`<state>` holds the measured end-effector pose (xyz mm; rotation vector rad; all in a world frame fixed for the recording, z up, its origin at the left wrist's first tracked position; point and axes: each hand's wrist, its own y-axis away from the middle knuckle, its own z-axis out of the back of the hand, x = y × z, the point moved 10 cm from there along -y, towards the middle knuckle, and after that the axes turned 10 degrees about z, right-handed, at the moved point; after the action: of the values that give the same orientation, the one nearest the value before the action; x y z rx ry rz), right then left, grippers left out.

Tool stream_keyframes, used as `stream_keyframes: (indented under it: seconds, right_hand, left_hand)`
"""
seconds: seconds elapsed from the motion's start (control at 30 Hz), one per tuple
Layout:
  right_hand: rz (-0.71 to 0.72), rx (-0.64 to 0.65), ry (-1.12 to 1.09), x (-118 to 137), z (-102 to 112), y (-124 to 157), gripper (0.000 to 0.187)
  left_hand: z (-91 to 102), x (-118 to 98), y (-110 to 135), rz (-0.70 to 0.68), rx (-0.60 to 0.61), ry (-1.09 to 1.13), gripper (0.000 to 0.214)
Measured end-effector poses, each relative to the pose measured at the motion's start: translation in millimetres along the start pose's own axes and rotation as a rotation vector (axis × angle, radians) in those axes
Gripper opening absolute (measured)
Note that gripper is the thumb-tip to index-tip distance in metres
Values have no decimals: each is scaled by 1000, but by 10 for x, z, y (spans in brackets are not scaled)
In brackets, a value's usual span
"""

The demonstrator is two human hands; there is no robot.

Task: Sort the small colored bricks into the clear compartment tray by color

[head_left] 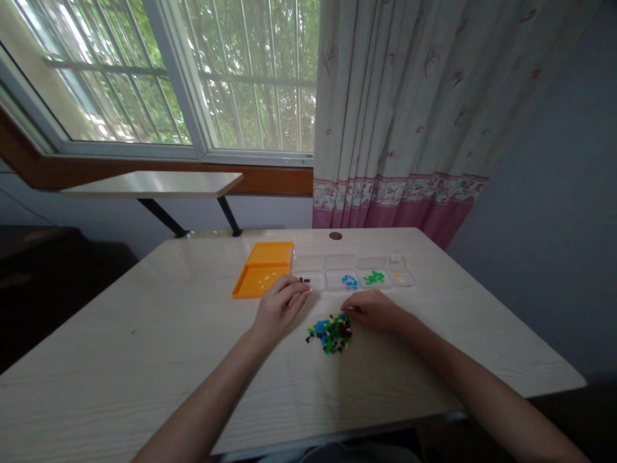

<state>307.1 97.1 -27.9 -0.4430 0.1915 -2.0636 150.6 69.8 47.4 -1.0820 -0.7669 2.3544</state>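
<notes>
My left hand (283, 301) is closed in a pinch over the near edge of the clear compartment trays, beside the orange box (268, 255). A pale speck shows at its fingertips, too small to name. White pieces (266, 280) lie in the box's near half. My right hand (373, 310) has its fingertips together at the upper right edge of a mixed pile of tiny building bricks (332, 334), green, brown, blue and yellow. Whatever is between those fingers is hidden. Past the hands, the clear tray (340, 262) holds brown pieces (304, 280), blue pieces (349, 281), green pieces (374, 277) and yellow pieces (398, 276) in separate compartments.
Everything rests on a pale wooden desk (159, 321) with a round cable hole (336, 236) at the back. A raised shelf (159, 184) on dark legs stands at the back left. Behind are a barred window (255, 77) and a curtain (400, 128).
</notes>
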Motion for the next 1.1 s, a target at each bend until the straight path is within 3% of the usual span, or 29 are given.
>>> stream_keyframes:
  seconds: [0.27,0.57,0.67,0.8,0.87,0.97,1.1]
  right_hand:
    - [60,28,-127,98,2,-13,23]
    - [12,23,-73,72,-21,-13,22]
    - [-10,44,-37,34,-38,-3,18]
    - [-27,57,-4,-11,-52,13,16]
    - [-37,56,5,-31,-53,19,16]
    - [-52,65,17,-57,-60,25,17]
    - [-58,90,22,-74,-75,27,17]
  left_hand:
    - [3,45,2,25,-5,-11,14]
    - [-6,83,-18,36,9,-37,14]
    - [3,324,-90,139,69,-176,19]
    - [216,917,-111,434,48,-495,25]
    - [268,1130,-83,506,85,-580,26]
    - [279,1312,-48,551,143,-637,28]
    - [225,1376,-33,559,205,-674,28]
